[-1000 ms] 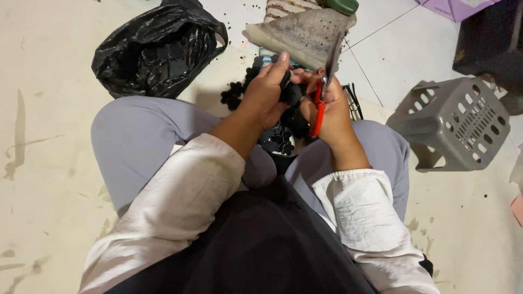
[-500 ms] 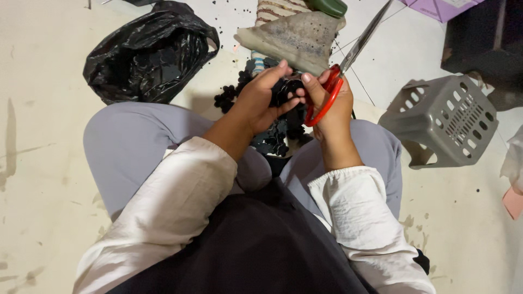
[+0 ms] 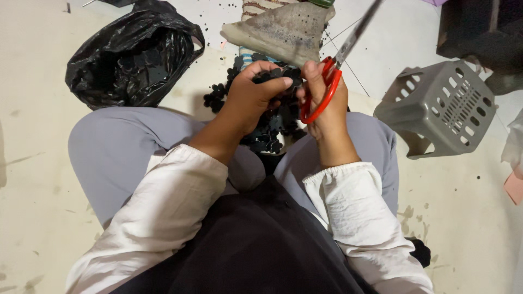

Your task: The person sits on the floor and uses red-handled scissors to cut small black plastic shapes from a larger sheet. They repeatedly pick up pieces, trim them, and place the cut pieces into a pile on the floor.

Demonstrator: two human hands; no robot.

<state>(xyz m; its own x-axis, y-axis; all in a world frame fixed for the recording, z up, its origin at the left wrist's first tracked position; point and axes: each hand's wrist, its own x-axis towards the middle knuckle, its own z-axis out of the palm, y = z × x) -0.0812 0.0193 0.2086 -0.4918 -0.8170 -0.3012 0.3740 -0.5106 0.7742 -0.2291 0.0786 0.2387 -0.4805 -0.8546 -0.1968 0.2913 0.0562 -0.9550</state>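
Gripping red-handled scissors (image 3: 326, 87), right hand (image 3: 321, 109); left hand (image 3: 251, 95) clamped on seemingly black flower-shaped pieces (image 3: 272, 136), beside black bag (image 3: 131, 54).

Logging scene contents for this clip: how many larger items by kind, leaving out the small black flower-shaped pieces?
Scissors, red-handled, in the right hand: 1
Black plastic bag: 1
Grey slotted basket, tipped over: 1
Grey shoe: 1
Total: 4

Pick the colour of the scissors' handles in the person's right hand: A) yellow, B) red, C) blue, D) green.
B: the right hand grips scissors whose looped handles are bright red, with grey metal blades pointing up and away.
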